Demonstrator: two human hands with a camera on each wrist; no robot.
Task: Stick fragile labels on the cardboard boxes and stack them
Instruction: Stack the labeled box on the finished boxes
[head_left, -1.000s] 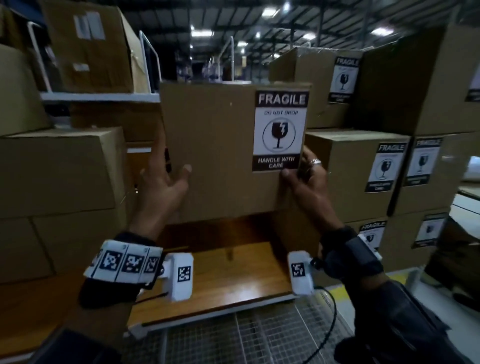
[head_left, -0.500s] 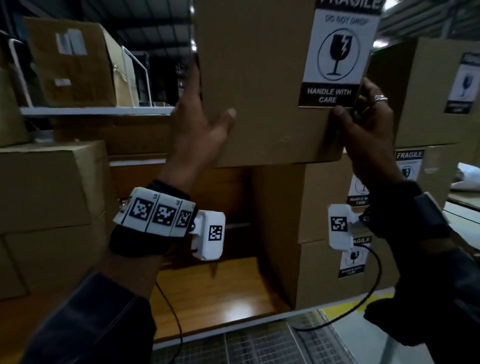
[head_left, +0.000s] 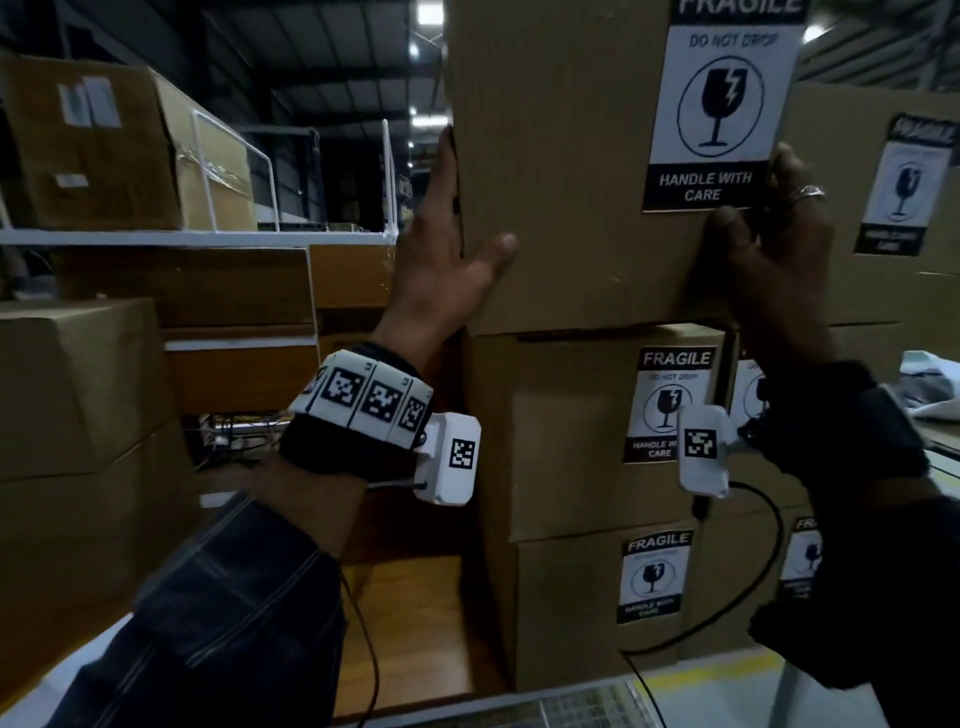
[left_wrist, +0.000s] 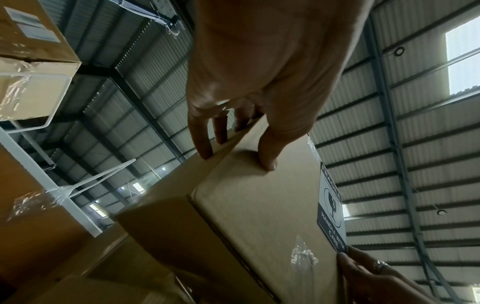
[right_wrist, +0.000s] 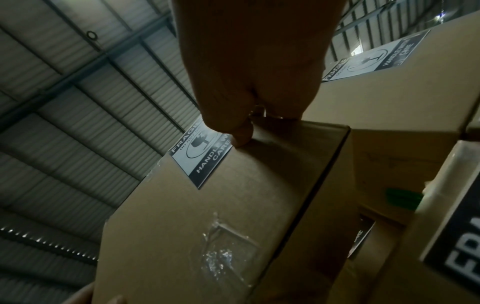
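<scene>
1. On top of the stack at our right, the box (head_left: 561, 171) we are carrying sits level with the labelled box (head_left: 571, 436) beneath it; whether its full weight is down yet, we cannot tell.
2. Our left hand (head_left: 441, 260) lies against the box's left side, fingers (left_wrist: 205, 142) straight along that side and thumb on the front face, holding it.
3. Our right hand (head_left: 774, 244) clasps the right edge, thumb pressed just under the fragile label (head_left: 722, 104), the other fingers wrapped round the corner.
4. That label is already stuck flat on the front, so we judge this box's labelling done and its stacking nearly done.
5. The two boxes below and the neighbouring stack (head_left: 904, 197) also carry labels.
6. The plain boxes (head_left: 78, 384) on the left show no labels on the faces we see, so we judge more work may remain there.
</scene>
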